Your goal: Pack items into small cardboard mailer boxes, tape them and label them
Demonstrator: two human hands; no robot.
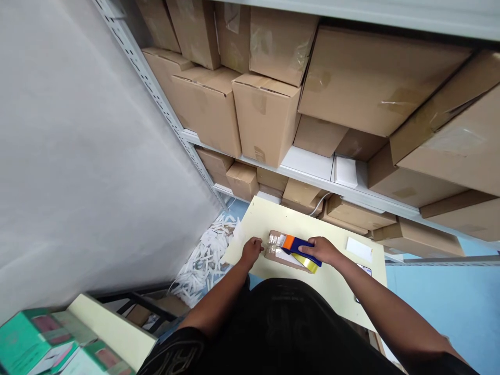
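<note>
Blue-and-orange tape dispenser (300, 246) is gripped by the right hand (321, 250) over a taped carton (272, 255) on the table (334, 289); the left hand (252, 250) is curled alongside, whether pinching cannot be told. Shirt lettering (287, 325) is illegible.

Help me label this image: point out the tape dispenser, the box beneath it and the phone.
Tape dispenser (297, 244): head view, on its blue body.
Box (282, 254): head view, on the white patch of its upper side.
Phone (365, 270): head view, on its visible screen end.
</note>
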